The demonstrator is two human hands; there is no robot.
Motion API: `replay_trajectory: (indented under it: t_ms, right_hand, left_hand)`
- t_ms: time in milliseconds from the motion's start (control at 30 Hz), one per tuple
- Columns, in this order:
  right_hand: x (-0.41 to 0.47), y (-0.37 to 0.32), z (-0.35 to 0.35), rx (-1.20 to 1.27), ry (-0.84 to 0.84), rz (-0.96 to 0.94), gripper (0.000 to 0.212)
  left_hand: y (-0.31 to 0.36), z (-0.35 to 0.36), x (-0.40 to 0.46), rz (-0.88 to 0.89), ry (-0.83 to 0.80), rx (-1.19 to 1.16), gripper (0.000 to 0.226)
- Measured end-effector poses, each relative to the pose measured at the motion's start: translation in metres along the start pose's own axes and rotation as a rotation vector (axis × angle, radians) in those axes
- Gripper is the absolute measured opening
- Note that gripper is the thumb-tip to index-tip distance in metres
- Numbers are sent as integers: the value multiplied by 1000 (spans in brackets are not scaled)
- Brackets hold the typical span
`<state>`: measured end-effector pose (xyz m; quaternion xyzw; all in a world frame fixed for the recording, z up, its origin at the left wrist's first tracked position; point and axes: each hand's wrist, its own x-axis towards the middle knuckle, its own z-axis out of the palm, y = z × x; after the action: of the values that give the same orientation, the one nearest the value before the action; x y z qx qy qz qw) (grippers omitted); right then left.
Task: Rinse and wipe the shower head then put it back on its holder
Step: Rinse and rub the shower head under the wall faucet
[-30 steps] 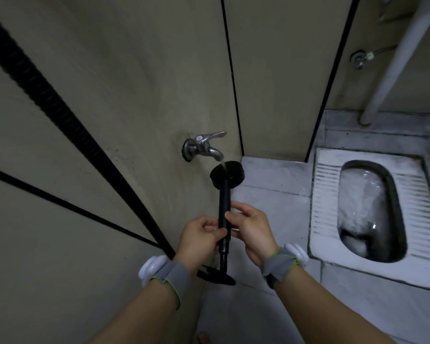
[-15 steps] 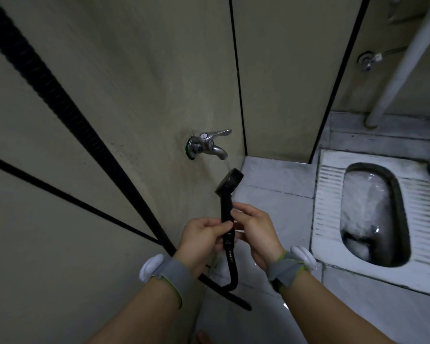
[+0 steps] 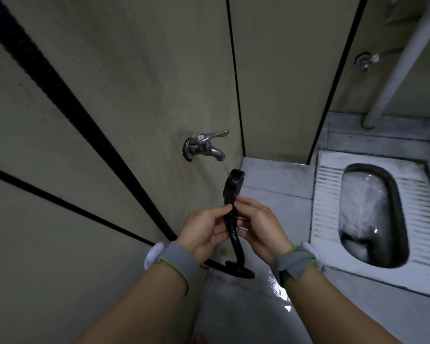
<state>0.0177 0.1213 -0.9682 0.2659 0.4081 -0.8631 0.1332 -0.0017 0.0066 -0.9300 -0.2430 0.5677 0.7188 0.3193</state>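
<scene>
Beige stall walls surround both hands, left hand [image 3: 204, 228] and right hand [image 3: 257, 225], each grip pinching the shower head [image 3: 233, 186] handle; its head sits at 12 o'clock under the tap [image 3: 204, 146] trickle. Wet fingers may slip.

The grey tiled floor [image 3: 271, 194] is glistening with water at six o'clock. A white squat toilet pan [image 3: 372, 212] is sitting set into it at three o'clock. A white pipe [image 3: 369, 120] is meeting the floor at one o'clock.
</scene>
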Motion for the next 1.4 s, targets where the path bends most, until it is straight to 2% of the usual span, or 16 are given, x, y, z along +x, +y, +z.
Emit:
replay_trajectory:
  t_ms: [500, 700, 1067, 1400]
  right_hand:
    - [-1, -9, 4, 27, 16, -66, 34]
    - [-5, -6, 6, 38, 25, -41, 33]
    - [-9, 1, 5, -29, 47, -31, 23]
    - [-17, 9, 2, -90, 21, -62, 29]
  left_hand:
    - [10, 15, 11, -8, 5, -55, 22]
    - [5, 7, 7, -16, -15, -56, 13]
    - [-10, -7, -7, -43, -30, -49, 19]
    - [-22, -17, -16, -13, -55, 12, 20]
